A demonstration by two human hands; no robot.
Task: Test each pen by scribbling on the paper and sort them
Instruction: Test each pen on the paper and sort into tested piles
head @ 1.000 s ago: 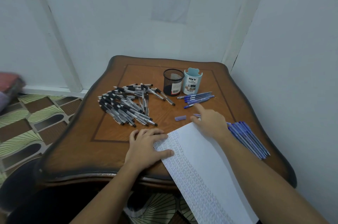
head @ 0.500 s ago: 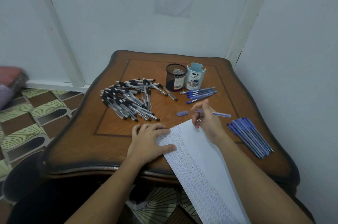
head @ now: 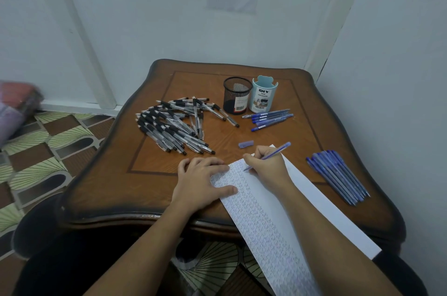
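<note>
Blue pen [head: 271,155] gripped in right hand [head: 266,165], fingers curled round it | tip down on paper [head: 254,211] near its far left corner, barrel slanting away to the right | left hand [head: 200,179] flat, fingers straight, pressing paper's left edge | cap [head: 246,144] lies just beyond.

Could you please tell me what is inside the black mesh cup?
No pens rise above the rim of the black mesh cup, and the inside looks dark. Its near wall hides the bottom, so small things there cannot be ruled out.
</note>
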